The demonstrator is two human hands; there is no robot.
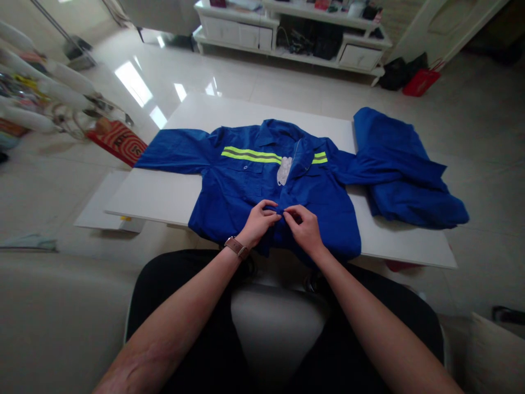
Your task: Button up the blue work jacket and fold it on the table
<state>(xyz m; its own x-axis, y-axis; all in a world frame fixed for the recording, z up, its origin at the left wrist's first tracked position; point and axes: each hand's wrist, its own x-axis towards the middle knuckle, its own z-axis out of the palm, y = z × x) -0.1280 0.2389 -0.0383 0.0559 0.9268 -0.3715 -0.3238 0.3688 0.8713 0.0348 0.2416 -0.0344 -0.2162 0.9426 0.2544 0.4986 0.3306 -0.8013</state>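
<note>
A blue work jacket [233, 189] with a yellow and grey reflective stripe [251, 155] lies spread across a white table [172, 194], collar away from me. Its lower edge hangs over the near side. At the front opening my left hand [261, 219] pinches the fabric, a brown watch strap on its wrist. Just beside it my right hand [302, 223] has thumb and forefinger closed on the other front edge. Whatever small part lies between the fingertips is too small to make out. Above the hands the front gapes, and a whitish patch [284, 171] shows inside.
Folded blue clothing [402, 169] is heaped on the table's right end, over the jacket's sleeve. A red patterned box [117, 142] stands by the left end. A white cabinet [238, 34] and a red bag [421, 82] are farther back. Below my arms is a grey seat [279, 323].
</note>
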